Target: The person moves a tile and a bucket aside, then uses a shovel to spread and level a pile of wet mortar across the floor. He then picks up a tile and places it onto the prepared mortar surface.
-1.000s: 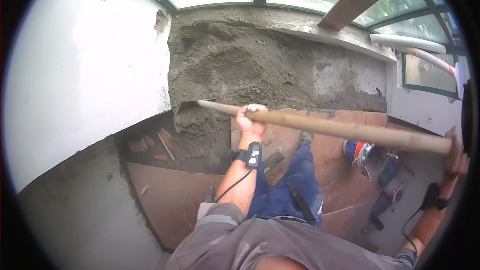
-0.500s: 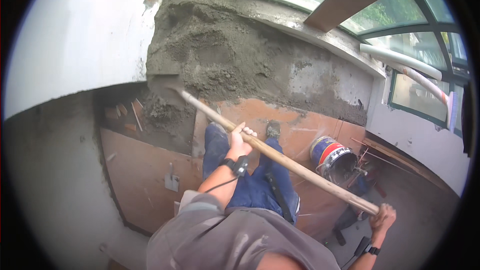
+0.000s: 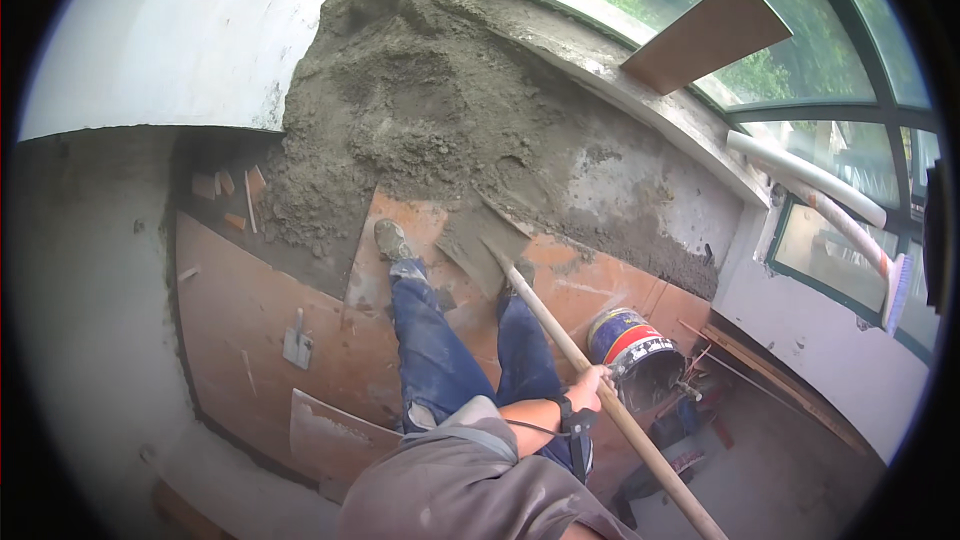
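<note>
My left hand [image 3: 592, 390] is wrapped round the wooden handle of a shovel [image 3: 565, 340]. The shovel's flat, mortar-coated blade [image 3: 478, 242] lies low over the reddish boards, at the near edge of a big heap of grey mortar [image 3: 400, 105]. From there the handle slants down to the right and leaves the picture at the lower edge. My right hand is out of the picture. My feet stand on the boards, the left shoe beside the heap and the right foot hidden behind the blade.
A striped bucket [image 3: 635, 345] stands right of my legs. A trowel [image 3: 298, 342] lies on the boards [image 3: 235, 275] at left. Tile pieces [image 3: 235, 195] lie near the heap. A tile [image 3: 708, 35] leans at the window, with pipes [image 3: 810, 180] to its right.
The shovel blade has moved right and nearer, from the heap's left side onto the boards. My left hand has moved right and down with the handle. My right hand has left the picture.
</note>
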`<state>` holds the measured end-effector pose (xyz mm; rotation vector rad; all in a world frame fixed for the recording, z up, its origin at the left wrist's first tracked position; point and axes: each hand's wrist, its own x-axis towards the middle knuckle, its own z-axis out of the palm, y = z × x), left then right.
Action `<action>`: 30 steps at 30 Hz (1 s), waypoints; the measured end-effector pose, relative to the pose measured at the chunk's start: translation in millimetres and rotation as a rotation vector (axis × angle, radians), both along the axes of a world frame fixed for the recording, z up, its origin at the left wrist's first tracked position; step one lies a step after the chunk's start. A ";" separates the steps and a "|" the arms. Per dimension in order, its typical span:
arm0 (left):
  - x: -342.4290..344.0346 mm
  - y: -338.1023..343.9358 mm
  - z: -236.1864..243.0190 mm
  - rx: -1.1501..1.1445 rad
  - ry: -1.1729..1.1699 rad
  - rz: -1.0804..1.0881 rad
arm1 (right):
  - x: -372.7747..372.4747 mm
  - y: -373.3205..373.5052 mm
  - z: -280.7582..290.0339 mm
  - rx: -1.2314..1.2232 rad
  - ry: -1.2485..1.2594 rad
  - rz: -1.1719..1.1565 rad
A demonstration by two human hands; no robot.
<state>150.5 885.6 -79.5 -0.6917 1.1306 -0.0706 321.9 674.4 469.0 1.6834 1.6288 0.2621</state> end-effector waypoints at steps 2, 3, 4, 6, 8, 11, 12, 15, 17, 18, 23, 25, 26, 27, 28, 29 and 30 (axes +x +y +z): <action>-16.9 42.9 -16.4 0.025 0.022 -0.023 | -29.0 44.1 -41.9 -0.140 0.179 -0.650; -32.9 63.7 -31.9 0.056 0.090 -0.047 | -40.4 59.7 -64.5 -0.189 0.190 -0.760; -48.8 86.1 -44.6 0.158 0.163 -0.030 | -50.5 69.6 -90.4 -0.229 0.197 -0.871; -91.1 112.5 -67.7 0.246 0.257 -0.017 | -74.6 80.0 -125.8 -0.247 0.335 -0.920; -126.3 115.0 -98.7 0.256 0.251 -0.056 | -95.7 84.7 -150.9 -0.223 0.382 -0.877; -128.0 118.4 -86.2 0.311 0.307 -0.176 | -108.9 86.1 -177.2 -0.200 0.399 -0.861; -124.8 124.6 -80.4 0.302 0.360 -0.153 | -112.1 88.4 -184.2 -0.200 0.408 -0.858; -126.9 156.8 -84.3 0.251 0.469 -0.195 | -114.2 97.2 -212.6 -0.182 0.420 -0.817; -142.4 172.4 -93.4 0.273 0.378 -0.165 | -113.3 103.3 -230.5 -0.168 0.425 -0.782; -149.1 180.2 -98.8 0.279 0.381 -0.159 | -114.5 106.2 -242.2 -0.158 0.425 -0.763; -180.3 223.3 -153.2 0.336 0.275 -0.081 | -118.8 120.0 -319.3 -0.069 0.431 -0.640; -193.7 245.2 -174.7 0.412 0.248 -0.044 | -122.8 124.5 -353.6 -0.013 0.434 -0.592; -200.9 258.6 -185.4 0.438 0.202 0.001 | -125.1 125.3 -367.8 0.015 0.436 -0.563; -209.9 270.3 -195.1 0.458 0.156 0.036 | -127.8 126.5 -383.6 0.038 0.436 -0.540; -214.4 286.4 -199.1 0.450 0.132 0.001 | -127.5 126.8 -396.3 0.066 0.439 -0.521; -214.4 298.3 -201.2 0.463 0.127 0.001 | -130.8 122.6 -405.1 0.091 0.435 -0.509; -219.5 305.0 -207.8 0.463 0.143 0.033 | -131.4 118.1 -412.1 0.113 0.437 -0.491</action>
